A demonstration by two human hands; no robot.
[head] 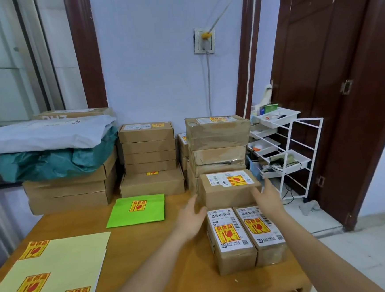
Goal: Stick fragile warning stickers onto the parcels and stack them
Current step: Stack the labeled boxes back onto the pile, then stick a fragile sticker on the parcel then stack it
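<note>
A brown cardboard parcel (227,189) with a white label and a yellow-red fragile sticker stands on the wooden table (148,246). My left hand (191,217) is at its left side and my right hand (268,197) at its right side, both with straight fingers. Two smaller stickered parcels (246,236) lie side by side in front of it. A pale yellow sticker sheet (52,274) with three fragile stickers lies at the near left. A green envelope (138,210) bears one sticker.
Stacks of brown parcels (150,158) and a taller stack (217,141) stand at the back of the table. At the back left, boxes carry grey and teal mail bags (49,152). A white wire rack (284,152) stands right of the table, by a dark door.
</note>
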